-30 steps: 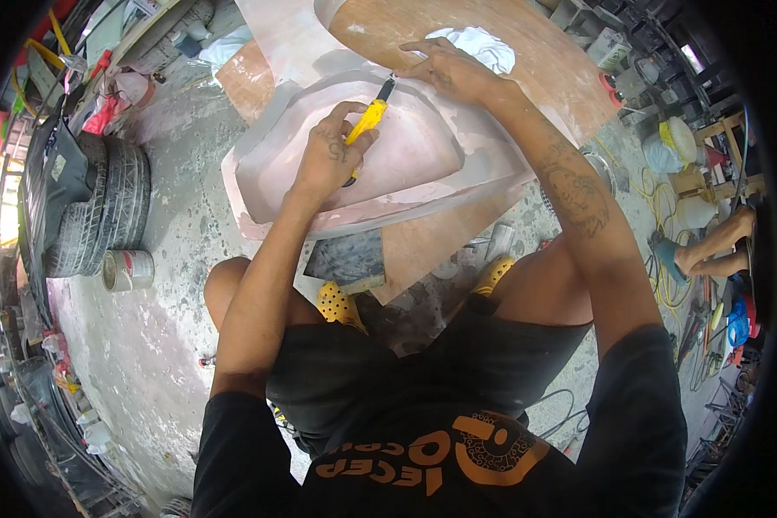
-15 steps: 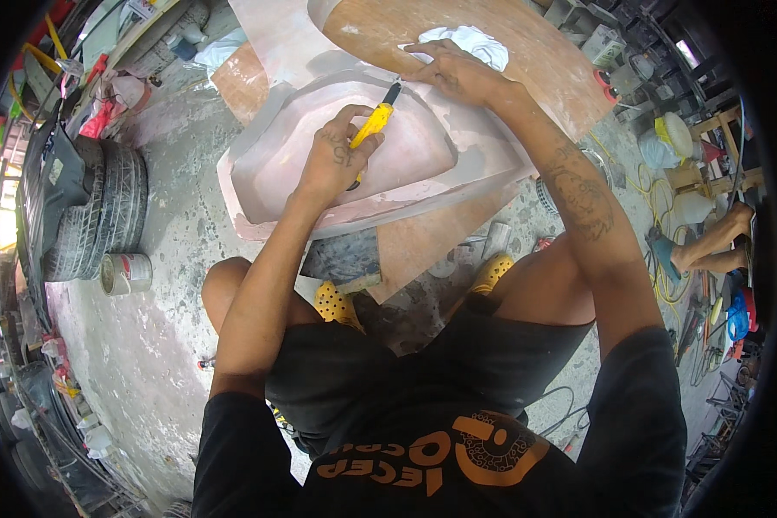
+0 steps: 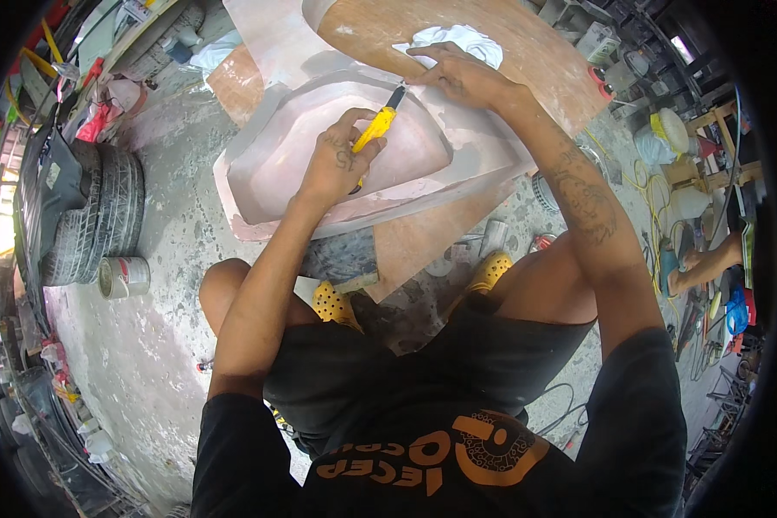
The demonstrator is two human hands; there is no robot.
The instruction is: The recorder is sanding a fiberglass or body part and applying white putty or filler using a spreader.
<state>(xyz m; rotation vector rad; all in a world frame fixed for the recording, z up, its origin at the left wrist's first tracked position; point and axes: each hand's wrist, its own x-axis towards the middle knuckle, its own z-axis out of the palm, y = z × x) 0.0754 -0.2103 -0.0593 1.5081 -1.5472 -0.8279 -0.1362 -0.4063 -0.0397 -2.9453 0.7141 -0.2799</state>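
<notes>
My left hand [image 3: 341, 160] grips a yellow-and-black utility knife [image 3: 373, 131], its blade angled up and right to the inner rim of a pale pink-and-grey moulded part [image 3: 276, 160]. My right hand [image 3: 449, 71] rests on that part's upper right edge with fingers stretched apart, its thumb side by the blade tip. Just beyond those fingers a crumpled white cloth [image 3: 479, 47] lies on a curved plywood board [image 3: 552, 65]. The underside of my right hand is hidden.
Stacked tyres [image 3: 104, 211] and a can [image 3: 124, 276] stand at left. A person's bare leg [image 3: 708, 259] is at far right among yellow hoses [image 3: 647, 190], buckets [image 3: 665, 138] and tools. A plywood offcut [image 3: 414, 242] lies under the part.
Both hands and the knife have shifted slightly down and right relative to the moulded part, the blade tip along its rim. The other person's legs at right have shifted.
</notes>
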